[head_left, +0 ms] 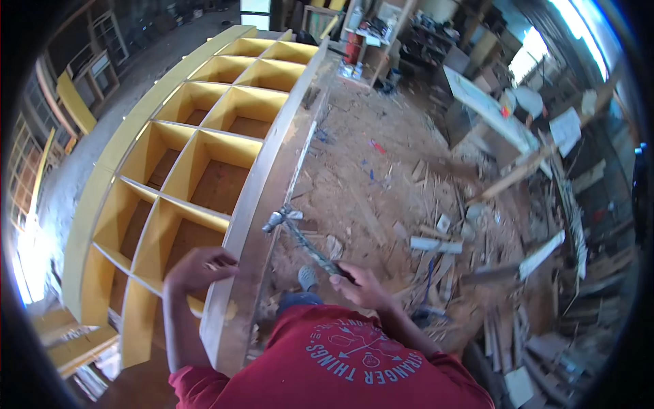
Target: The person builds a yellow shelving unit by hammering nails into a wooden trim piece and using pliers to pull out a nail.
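Observation:
My right hand [361,286] grips a hammer [312,251] by the end of its handle. The hammer's metal head is up and to the left, over the edge of a long wooden side board [253,255]. That board runs along the right side of a large grid-like shelf unit [150,187] with yellow-painted compartments. Over the unit's near right part, my left hand [201,268] is bent at the wrist, its fingers curled together close to the board's upper edge. Whatever the fingers may pinch is too small to make out.
Wood scraps [443,273] and shavings litter the floor on the right. A long white-topped bench [490,112] stands at the far right. Beyond the unit, a red cylinder [353,48] sits by a small shelf. Yellow boards [75,102] lean at the far left.

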A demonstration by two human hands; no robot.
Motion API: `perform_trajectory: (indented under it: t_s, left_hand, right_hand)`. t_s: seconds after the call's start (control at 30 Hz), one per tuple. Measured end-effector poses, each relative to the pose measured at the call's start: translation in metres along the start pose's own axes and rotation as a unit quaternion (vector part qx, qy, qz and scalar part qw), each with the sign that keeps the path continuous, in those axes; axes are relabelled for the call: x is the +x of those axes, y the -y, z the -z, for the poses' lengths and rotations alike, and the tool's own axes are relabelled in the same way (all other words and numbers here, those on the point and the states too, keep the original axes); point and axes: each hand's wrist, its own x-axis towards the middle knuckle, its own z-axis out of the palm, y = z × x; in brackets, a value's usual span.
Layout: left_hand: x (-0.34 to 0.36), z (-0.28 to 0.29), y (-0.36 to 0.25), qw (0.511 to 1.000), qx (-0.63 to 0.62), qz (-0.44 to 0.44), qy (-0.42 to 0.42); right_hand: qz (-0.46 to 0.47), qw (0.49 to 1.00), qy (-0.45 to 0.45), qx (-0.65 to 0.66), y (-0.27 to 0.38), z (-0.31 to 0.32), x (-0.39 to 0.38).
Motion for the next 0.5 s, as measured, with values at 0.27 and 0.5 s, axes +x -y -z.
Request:
perform_trajectory:
  t_s: [0.27, 0.5]
  left_hand:
    - [0.249, -0.053, -0.084, 0.777, -0.496, -0.205, -0.329]
    - [0.332, 0.026, -0.054, 0.922, 0.056, 0.037, -0.381]
  right_hand:
    - [0.001, 0.990, 0.138, 0.032, 0.020, 0.078, 0.210]
    - [0.023, 0.974, 0.175, -0.142, -0.143, 0.183, 0.410]
